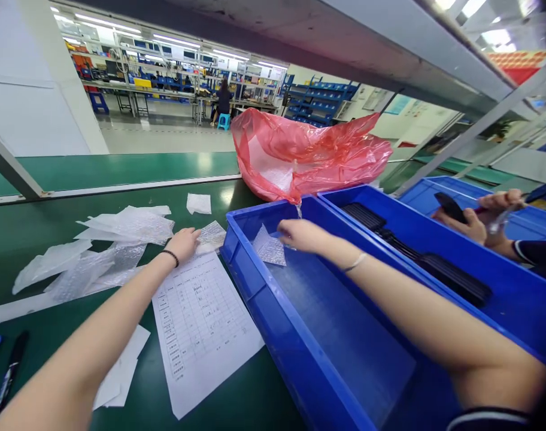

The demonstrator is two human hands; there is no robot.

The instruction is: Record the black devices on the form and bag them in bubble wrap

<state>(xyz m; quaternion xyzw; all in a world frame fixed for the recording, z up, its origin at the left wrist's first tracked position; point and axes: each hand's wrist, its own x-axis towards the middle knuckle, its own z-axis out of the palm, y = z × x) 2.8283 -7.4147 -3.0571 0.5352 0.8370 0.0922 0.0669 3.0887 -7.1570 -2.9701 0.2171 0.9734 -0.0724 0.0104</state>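
My left hand (184,244) rests at the edge of a small bubble-wrap piece (211,234), above a printed form (205,329); its fingers are together, and what they may hold is too small to make out. Over the near blue bin (273,293) is my right hand (300,234), blurred, with its fingers curled. Another bubble-wrap piece (269,246) lies in that bin, just below and left of the right hand. Whether the right fingers touch it cannot be seen clearly. Behind the bin stands a red plastic bag (318,155) with white wrap inside.
Clear wrap pieces (129,227) are heaped at the left. A second blue bin (515,299) holds black parts (452,278). At the right, another person's hands (475,224) hold a black item. A marker (10,371) and white papers (123,371) lie near the front left.
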